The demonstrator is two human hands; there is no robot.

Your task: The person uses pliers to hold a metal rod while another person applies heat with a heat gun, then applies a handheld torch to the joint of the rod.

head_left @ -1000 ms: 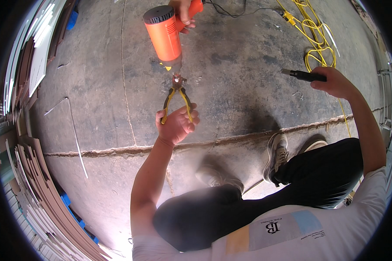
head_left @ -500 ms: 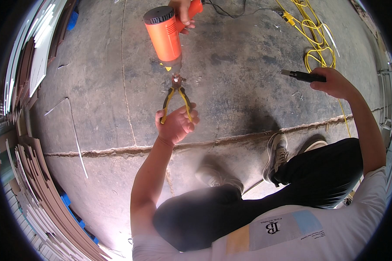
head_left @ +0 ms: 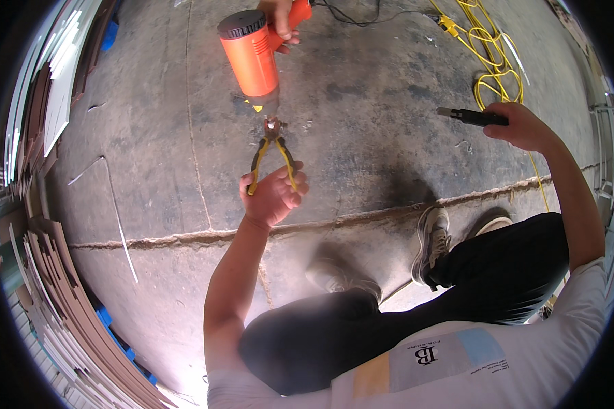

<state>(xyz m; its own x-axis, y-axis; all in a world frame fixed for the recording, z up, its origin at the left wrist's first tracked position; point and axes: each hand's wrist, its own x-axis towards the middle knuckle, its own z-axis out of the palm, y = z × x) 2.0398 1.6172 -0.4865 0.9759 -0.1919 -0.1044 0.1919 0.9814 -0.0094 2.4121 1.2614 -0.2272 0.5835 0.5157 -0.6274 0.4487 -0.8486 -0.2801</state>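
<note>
My left hand (head_left: 274, 194) is closed round the spread yellow-and-black handles of a pair of pliers (head_left: 256, 163), jaws pointing away from me. A small pale piece shows at the jaws; I cannot make out what it is. Just beyond them an orange heat gun (head_left: 249, 65) with a black ribbed cap points its nozzle down toward the jaws. Another person's hand (head_left: 280, 20) grips it by the handle. Off to the right, my right hand (head_left: 522, 127) holds a black utility knife (head_left: 474, 117), its grey tip pointing left, apart from the pliers.
A yellow cable (head_left: 488, 61) lies coiled on the concrete floor at the far right, near a black cord (head_left: 351, 19). Stacked brown and white strips (head_left: 68, 286) line the left side. A bent thin white strip (head_left: 116, 211) lies on the floor. A rough crack (head_left: 361, 219) crosses the concrete.
The heat gun has shifted slightly to the left, and the pliers' jaws sit a little further left too. Both my hands keep their grips, nearly still.
</note>
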